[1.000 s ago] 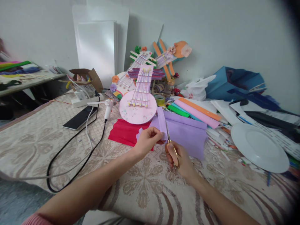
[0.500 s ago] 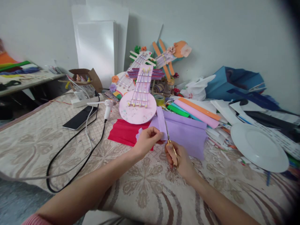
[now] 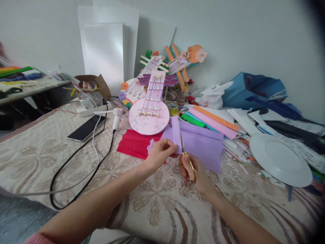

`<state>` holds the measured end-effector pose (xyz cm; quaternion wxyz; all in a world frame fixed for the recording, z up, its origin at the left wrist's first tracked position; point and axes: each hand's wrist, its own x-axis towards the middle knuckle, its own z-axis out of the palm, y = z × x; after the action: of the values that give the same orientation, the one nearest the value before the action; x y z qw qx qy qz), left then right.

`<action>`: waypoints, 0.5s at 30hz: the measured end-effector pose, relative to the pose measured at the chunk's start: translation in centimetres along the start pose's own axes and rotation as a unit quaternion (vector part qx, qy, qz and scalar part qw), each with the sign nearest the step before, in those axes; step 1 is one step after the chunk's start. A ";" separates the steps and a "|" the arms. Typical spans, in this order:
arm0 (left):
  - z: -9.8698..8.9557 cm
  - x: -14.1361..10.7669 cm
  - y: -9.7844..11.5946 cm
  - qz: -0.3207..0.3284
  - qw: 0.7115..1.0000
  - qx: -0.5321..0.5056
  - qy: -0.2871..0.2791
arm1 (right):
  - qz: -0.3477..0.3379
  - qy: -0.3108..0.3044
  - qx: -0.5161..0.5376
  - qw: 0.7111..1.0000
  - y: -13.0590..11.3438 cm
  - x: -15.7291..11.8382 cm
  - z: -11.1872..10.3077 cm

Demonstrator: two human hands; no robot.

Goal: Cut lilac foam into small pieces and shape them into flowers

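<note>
My left hand (image 3: pixel 162 152) pinches the lower end of a narrow purple paper strip (image 3: pixel 175 130), which stands up from the fingertips. My right hand (image 3: pixel 194 173) is closed round the gold handles of the scissors (image 3: pixel 183 149). Their blades point up along the strip's right edge. Behind both hands lies a wide purple crepe sheet (image 3: pixel 203 145), and a red crepe sheet (image 3: pixel 134 144) is to its left. A small purple paper piece (image 3: pixel 150 145) shows beside my left hand. The pink round instrument model (image 3: pixel 149 122) stands just beyond the sheets.
On the left are a glue gun (image 3: pixel 117 120), a phone (image 3: pixel 87 128), cables and an open cardboard box (image 3: pixel 103 88). Rolled coloured paper (image 3: pixel 215 122), a white plate (image 3: pixel 280 159) and paper scraps are on the right. More decorated models lean against the wall.
My right hand and the scissors have shifted slightly right and down. The strip has turned a little and shows more of its width. My left hand has barely moved.
</note>
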<state>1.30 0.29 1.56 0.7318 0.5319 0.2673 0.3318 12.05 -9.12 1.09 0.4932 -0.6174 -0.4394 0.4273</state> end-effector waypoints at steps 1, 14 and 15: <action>0.0 0.0 0.0 -0.002 1.000 0.001 -0.001 | 0.000 -0.002 0.005 1.000 0.0 0.0 0.0; 0.2 -0.1 -0.5 0.011 1.000 0.023 -0.007 | 0.000 0.015 -0.002 1.000 0.0 0.1 -0.1; 0.2 -0.1 -0.5 0.010 1.000 0.023 -0.008 | -0.001 0.016 0.000 1.000 0.1 0.1 -0.1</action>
<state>1.46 -0.02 1.14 0.7181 0.5542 0.2634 0.3283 12.21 -9.08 1.04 0.5006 -0.6240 -0.4316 0.4170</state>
